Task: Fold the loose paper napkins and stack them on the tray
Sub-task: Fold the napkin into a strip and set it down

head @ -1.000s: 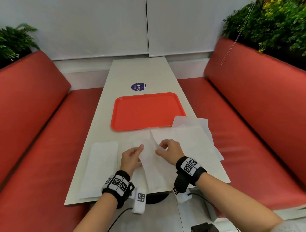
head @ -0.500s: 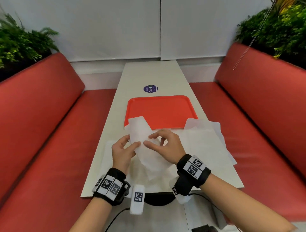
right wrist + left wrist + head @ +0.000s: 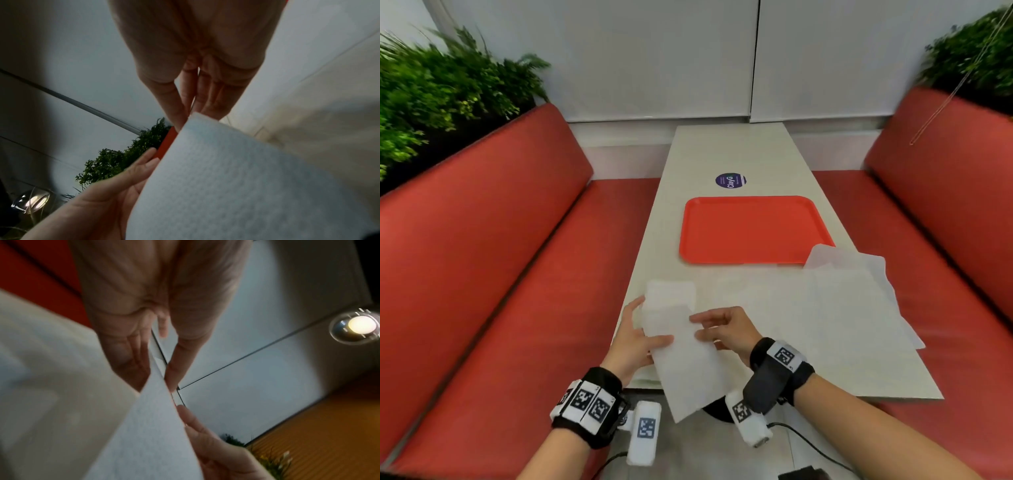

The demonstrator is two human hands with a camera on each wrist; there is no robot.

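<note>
I hold a white paper napkin (image 3: 683, 366) between both hands over the table's near left corner; its lower end hangs past the table edge. My left hand (image 3: 654, 330) pinches its left edge, thumb on top. My right hand (image 3: 698, 329) pinches the right edge. The left wrist view shows the left hand (image 3: 164, 368) pinching the napkin (image 3: 144, 434). In the right wrist view the right hand (image 3: 188, 116) pinches the napkin (image 3: 236, 178). The orange tray (image 3: 753, 229) lies beyond, with nothing on it. Loose napkins (image 3: 846, 301) lie spread to the right.
Another white napkin (image 3: 671, 291) lies flat on the table (image 3: 732, 150) just beyond my left hand. A round purple sticker (image 3: 730, 180) sits behind the tray. Red benches (image 3: 482, 257) flank the table, with plants behind both backrests.
Both hands carried the napkin from in front of the tray leftward and down to the table's near left corner. The view has swung to the left.
</note>
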